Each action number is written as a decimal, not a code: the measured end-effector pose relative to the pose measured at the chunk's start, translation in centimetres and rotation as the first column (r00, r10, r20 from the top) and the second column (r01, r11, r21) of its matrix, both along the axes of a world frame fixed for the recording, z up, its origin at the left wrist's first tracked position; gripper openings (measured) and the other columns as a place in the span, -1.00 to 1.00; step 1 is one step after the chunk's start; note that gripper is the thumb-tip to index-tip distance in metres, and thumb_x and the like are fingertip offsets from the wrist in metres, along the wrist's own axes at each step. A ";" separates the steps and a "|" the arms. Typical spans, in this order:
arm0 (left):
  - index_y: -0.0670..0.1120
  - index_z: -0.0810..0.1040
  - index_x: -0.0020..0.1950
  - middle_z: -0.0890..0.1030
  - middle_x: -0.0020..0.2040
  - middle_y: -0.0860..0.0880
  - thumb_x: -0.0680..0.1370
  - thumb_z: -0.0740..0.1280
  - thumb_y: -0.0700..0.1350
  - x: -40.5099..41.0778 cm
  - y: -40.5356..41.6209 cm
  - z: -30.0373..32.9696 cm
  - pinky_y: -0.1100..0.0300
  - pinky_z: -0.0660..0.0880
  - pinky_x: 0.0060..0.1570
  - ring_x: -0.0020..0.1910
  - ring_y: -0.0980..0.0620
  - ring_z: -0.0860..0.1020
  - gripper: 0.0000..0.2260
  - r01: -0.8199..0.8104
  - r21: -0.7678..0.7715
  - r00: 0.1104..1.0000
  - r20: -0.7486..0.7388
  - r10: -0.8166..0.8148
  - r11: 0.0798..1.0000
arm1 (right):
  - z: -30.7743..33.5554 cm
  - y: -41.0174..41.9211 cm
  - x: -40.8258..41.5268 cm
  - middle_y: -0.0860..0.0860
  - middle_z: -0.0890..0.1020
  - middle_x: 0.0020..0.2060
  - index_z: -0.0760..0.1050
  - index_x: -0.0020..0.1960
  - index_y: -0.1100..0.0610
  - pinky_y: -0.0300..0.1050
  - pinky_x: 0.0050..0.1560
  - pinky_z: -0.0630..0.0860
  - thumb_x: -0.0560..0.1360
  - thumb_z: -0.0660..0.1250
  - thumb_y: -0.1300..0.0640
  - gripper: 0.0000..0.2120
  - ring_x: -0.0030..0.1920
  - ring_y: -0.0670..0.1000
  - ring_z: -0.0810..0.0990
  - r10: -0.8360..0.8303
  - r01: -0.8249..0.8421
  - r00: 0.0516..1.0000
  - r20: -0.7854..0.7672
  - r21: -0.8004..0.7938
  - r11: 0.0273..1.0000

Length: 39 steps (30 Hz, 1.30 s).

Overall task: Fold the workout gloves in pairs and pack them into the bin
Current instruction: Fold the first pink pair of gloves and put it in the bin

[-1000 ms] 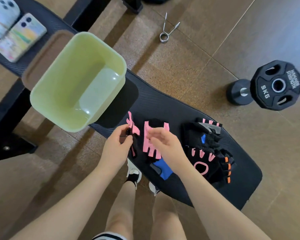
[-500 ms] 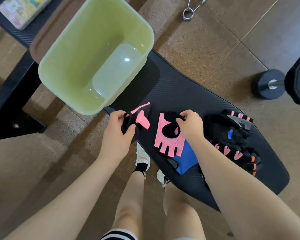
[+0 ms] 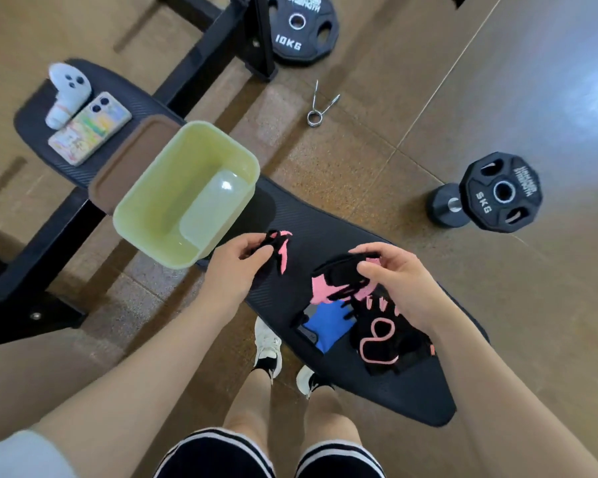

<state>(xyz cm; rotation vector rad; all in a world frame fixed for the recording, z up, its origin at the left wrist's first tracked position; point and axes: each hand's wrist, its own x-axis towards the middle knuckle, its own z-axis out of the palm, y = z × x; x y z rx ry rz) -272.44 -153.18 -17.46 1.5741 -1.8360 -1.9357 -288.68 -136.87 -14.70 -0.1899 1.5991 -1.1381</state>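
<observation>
A pale green bin (image 3: pixel 173 208) stands empty on the black bench pad (image 3: pixel 387 391), to the left. My left hand (image 3: pixel 237 267) holds one pink-and-black glove (image 3: pixel 282 248) just right of the bin's near corner. My right hand (image 3: pixel 394 281) pinches the matching pink-and-black glove (image 3: pixel 335 281) by its cuff, lifted a little above the pad. Under it lie a blue glove (image 3: pixel 328 326) and a black glove with a pink loop (image 3: pixel 380 339). My right forearm hides further gloves.
A brown tray (image 3: pixel 132 157) sits behind the bin. A phone (image 3: pixel 90 127) and a white controller (image 3: pixel 68 91) lie on the far pad. On the floor are a 10 kg plate (image 3: pixel 299 27), a 5 kg plate (image 3: pixel 501 191), a dumbbell (image 3: pixel 446 205) and a spring clip (image 3: pixel 320 105). My feet (image 3: pixel 268 346) stand below the bench.
Both hands raised their pink gloves off the pad; the right hand's glove now hangs from its cuff. The camera tilted up, bringing the far bench and 10 kg plate into view.
</observation>
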 end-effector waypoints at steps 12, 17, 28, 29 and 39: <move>-0.01 0.61 -0.04 0.66 -0.14 0.01 0.54 0.27 -0.19 -4.3 4.9 7.6 0.34 0.53 -0.22 -0.19 0.16 0.62 -0.85 0.347 0.197 0.930 -0.196 -0.310 0.917 | 6.7 2.3 2.1 -0.07 0.62 -0.31 0.56 -0.13 0.10 -0.32 -0.20 0.51 0.45 0.33 0.35 -0.84 -0.30 -0.20 0.59 -0.066 0.077 0.960 -0.271 0.031 0.997; 0.05 0.61 -0.07 0.67 -0.12 0.02 0.57 0.22 -0.14 -5.1 7.0 8.3 0.25 0.53 -0.11 -0.10 0.09 0.62 -0.81 0.369 0.177 0.923 -0.182 -0.338 0.912 | 6.6 3.8 2.8 -0.05 0.53 -0.28 0.52 -0.18 0.09 -0.35 -0.27 0.43 0.44 0.37 0.25 -0.92 -0.33 -0.19 0.49 -0.189 0.231 0.873 -0.449 0.038 0.972; 0.06 0.57 0.01 0.66 -0.04 0.04 0.52 0.30 -0.09 -5.7 9.7 9.7 0.30 0.52 -0.03 -0.04 0.14 0.61 -0.89 0.578 0.026 0.797 -0.232 -0.557 0.816 | 7.1 7.4 3.4 -0.06 0.51 0.17 0.50 -0.17 0.08 -0.14 -0.12 0.52 0.43 0.39 0.24 -0.90 -0.31 -0.06 0.46 -0.259 0.298 0.839 -0.478 0.007 0.954; 0.06 0.55 0.03 0.65 -0.04 0.06 0.48 0.35 -0.11 -5.8 9.8 9.7 0.31 0.50 -0.03 -0.03 0.15 0.60 -0.85 0.629 -0.059 0.756 -0.188 -0.627 0.775 | 6.9 7.7 3.3 -0.03 0.57 0.10 0.47 -0.15 0.08 -0.11 -0.14 0.51 0.42 0.39 0.22 -0.88 -0.33 -0.08 0.45 -0.240 0.291 0.836 -0.493 0.028 0.956; 0.10 0.53 -0.01 0.62 -0.08 0.12 0.51 0.29 -0.22 -6.6 8.4 9.2 0.28 0.45 0.05 -0.06 0.17 0.56 -0.79 0.546 -0.237 0.795 -0.156 -0.586 0.804 | 5.4 9.3 1.5 0.06 0.67 -0.14 0.58 -0.06 0.01 0.10 0.03 0.57 0.35 0.42 0.09 -0.83 -0.05 0.11 0.61 0.098 -0.053 0.922 -0.374 0.127 0.990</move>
